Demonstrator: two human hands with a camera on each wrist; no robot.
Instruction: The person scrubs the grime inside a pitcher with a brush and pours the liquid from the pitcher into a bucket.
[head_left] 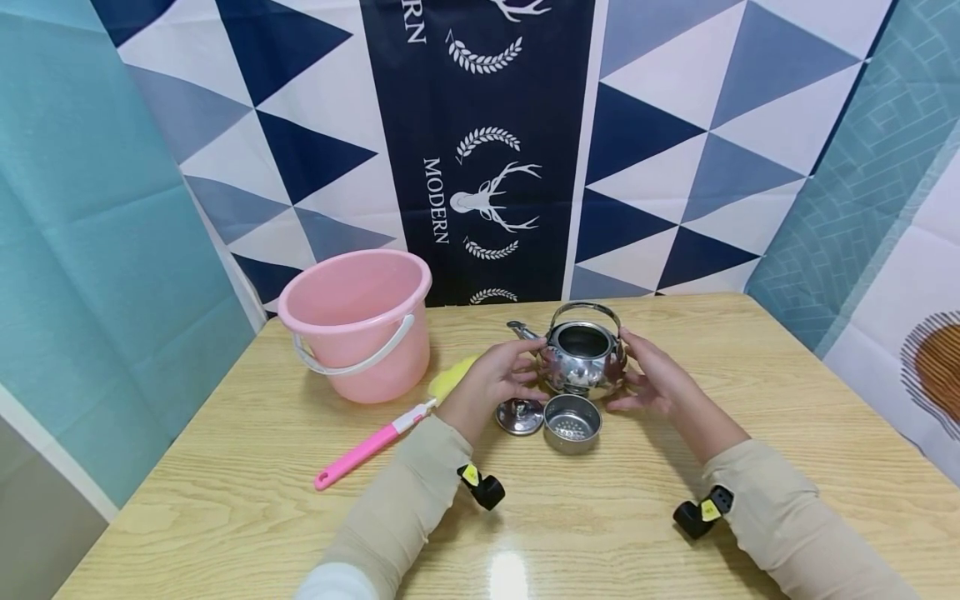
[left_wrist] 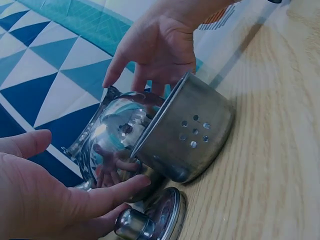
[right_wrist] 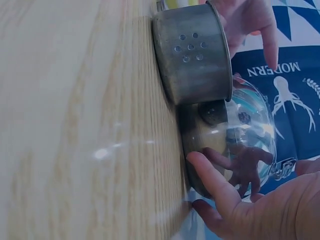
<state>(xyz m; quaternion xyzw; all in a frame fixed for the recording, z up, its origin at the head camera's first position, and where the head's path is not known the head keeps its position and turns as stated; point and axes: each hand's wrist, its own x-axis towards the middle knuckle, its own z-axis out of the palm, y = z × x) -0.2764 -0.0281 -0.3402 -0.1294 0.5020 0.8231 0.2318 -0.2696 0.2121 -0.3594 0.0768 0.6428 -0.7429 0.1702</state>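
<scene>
A shiny steel teapot (head_left: 579,368) stands lidless on the table, its handle raised and spout pointing left. On its left side is my left hand (head_left: 497,382), fingers extended, thumb near the rim. My right hand (head_left: 654,377) is at the opposite side, its thumb by the handle's base and its fingers spread low along the belly. In front of the teapot sits a steel strainer cup (left_wrist: 192,130) with small holes. The round lid (head_left: 519,417) lies left of the cup, its knob (left_wrist: 132,225) showing in the left wrist view, below my left fingers.
A pink bucket (head_left: 352,325) with a white handle stands at the back left. Near it lies a brush with a pink handle (head_left: 360,454) and a yellow head (head_left: 450,379), partly behind my left forearm. A patterned cloth (head_left: 487,167) hangs behind the wooden table (head_left: 600,525).
</scene>
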